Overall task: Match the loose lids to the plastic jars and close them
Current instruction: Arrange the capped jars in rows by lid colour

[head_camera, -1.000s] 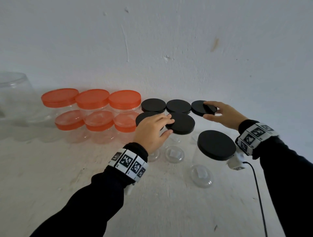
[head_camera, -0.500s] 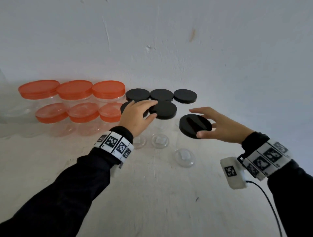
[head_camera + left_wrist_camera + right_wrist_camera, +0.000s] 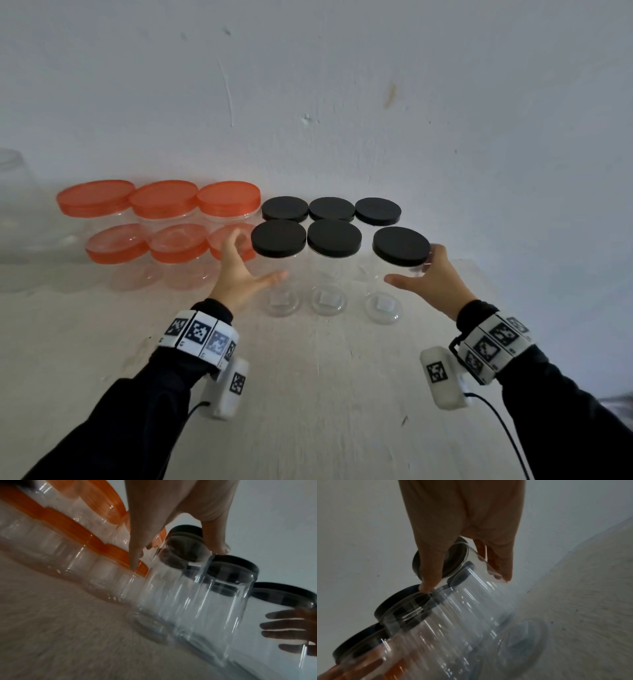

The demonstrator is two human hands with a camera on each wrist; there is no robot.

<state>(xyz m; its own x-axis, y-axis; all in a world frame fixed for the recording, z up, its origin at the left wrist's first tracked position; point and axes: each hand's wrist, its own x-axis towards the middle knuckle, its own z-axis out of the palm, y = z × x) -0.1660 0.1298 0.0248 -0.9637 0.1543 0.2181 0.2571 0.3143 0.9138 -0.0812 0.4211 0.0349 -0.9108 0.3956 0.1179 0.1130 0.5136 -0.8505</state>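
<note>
Three clear jars with black lids stand in a front row, with three more (image 3: 331, 208) behind them. My left hand (image 3: 257, 258) is spread beside the front left jar (image 3: 278, 240), blurred. Its thumb (image 3: 220, 547) touches the jar just under the lid, and a straight finger (image 3: 135, 561) lies down the side facing the orange jars. My right hand (image 3: 411, 265) holds the front right jar (image 3: 400, 246) below its lid, thumb (image 3: 428, 577) on the near side and fingers (image 3: 503, 572) behind. The middle jar (image 3: 334, 238) is untouched.
Six clear jars with orange lids (image 3: 164, 198) stand in two rows at the left, close to my left hand. A large clear container (image 3: 13, 192) sits at the far left. The wall is right behind the jars. The table (image 3: 325, 394) ends just right of my right hand.
My right hand left the back right lid, passed over the front right jar's lid and now holds that jar's body. My left hand came off the front left lid and dropped beside the jar.
</note>
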